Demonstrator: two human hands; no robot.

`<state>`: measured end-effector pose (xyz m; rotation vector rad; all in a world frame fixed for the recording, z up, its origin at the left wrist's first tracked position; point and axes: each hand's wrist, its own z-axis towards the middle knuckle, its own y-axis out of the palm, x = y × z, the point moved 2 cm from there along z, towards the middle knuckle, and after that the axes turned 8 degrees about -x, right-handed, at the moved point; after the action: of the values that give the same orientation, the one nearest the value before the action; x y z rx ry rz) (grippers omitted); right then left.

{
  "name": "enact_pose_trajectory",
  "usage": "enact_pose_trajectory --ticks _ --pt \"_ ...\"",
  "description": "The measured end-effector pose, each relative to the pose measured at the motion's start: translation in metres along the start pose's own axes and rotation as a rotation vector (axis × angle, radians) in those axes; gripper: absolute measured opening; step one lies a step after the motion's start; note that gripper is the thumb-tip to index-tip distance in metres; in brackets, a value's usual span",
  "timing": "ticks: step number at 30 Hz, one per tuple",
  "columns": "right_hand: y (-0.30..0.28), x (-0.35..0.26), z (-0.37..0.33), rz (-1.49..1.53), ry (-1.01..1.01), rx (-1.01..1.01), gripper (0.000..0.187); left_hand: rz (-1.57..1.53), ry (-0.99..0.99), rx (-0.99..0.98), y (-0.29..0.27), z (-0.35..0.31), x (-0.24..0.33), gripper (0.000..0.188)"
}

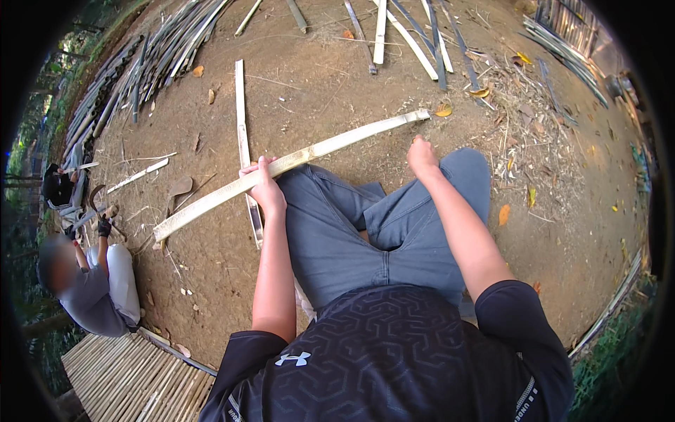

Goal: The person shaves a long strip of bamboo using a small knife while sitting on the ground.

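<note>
My left hand (264,188) is closed around a long, pale split bamboo strip (330,145), left of my knees. The strip slants up from the lower left to its far end near a yellow leaf. Beneath it, a second bamboo strip (242,105) runs lengthwise along the ground and passes by my left hand. My right hand (422,156) is closed in a fist above my right knee, apart from the held strip and just short of its far end. Whatever its fingers may hold is hidden.
At the left a co-worker (98,288) in dark gloves sits with a curved blade (96,199). Bamboo strips (151,63) are heaped at the upper left; more strips (408,39) lie ahead. Shavings and leaves (524,133) litter the right. A bamboo slat platform (133,380) stands at lower left.
</note>
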<state>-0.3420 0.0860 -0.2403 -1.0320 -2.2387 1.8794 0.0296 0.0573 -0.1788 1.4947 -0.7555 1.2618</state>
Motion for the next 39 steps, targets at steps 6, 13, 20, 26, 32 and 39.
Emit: enact_pose_trajectory --ticks 6,13,20,26,32,39 --pt "0.001 -0.067 -0.079 0.206 -0.315 -0.251 0.032 0.025 -0.022 0.036 -0.012 -0.001 0.0 0.024" --pt "0.022 -0.052 -0.094 0.13 -0.26 -0.115 0.036 0.038 -0.021 0.006 -0.01 0.003 -0.004 0.023" --pt "0.018 -0.052 -0.093 0.053 -0.331 -0.133 0.038 0.03 -0.018 0.045 -0.016 0.003 -0.004 0.022" --pt "0.013 -0.065 -0.074 0.0 -0.358 -0.214 0.039 0.049 -0.004 0.032 -0.018 0.0 -0.002 0.021" --pt "0.022 -0.06 -0.056 0.03 -0.282 -0.142 0.04 0.028 -0.052 0.025 -0.009 0.002 -0.004 0.022" --pt "0.031 -0.056 -0.053 0.016 -0.303 -0.154 0.047 0.017 -0.066 0.013 -0.012 0.003 -0.002 0.023"
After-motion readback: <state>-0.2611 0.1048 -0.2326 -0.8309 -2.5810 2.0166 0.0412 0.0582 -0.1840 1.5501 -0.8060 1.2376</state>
